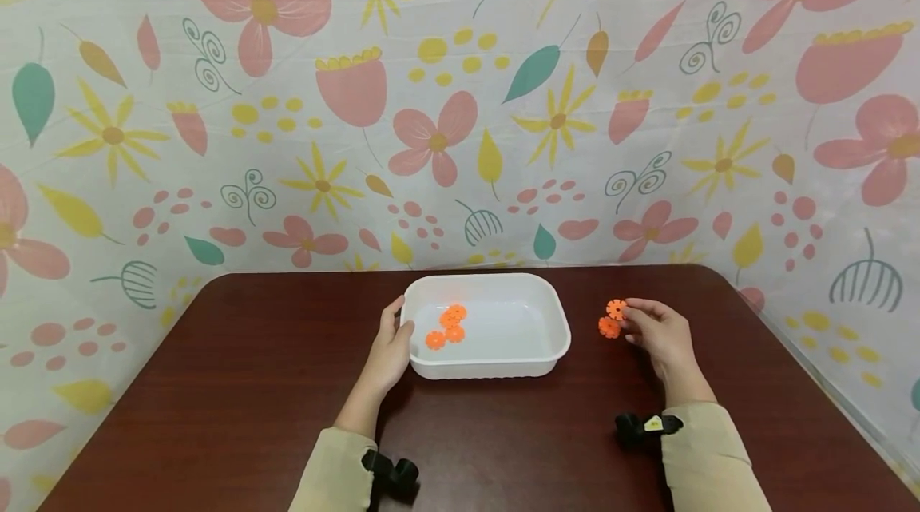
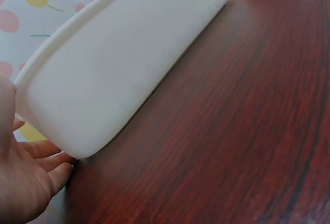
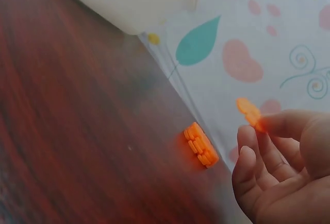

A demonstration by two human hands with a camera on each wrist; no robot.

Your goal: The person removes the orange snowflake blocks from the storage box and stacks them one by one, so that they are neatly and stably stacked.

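My left hand (image 1: 390, 346) grips the left end of one white tray (image 1: 489, 368), its thumb at the rim, where at least four orange flower-shaped pieces (image 1: 454, 332) lie in the left half, some overlapping. To the right, my right hand (image 1: 660, 336) pinches one orange disc (image 1: 616, 309) at the fingertips, near one small orange stack (image 3: 201, 145) on the single dark table (image 1: 503, 440); I cannot tell its exact count. One floral cloth (image 1: 460, 200) spans the far side.
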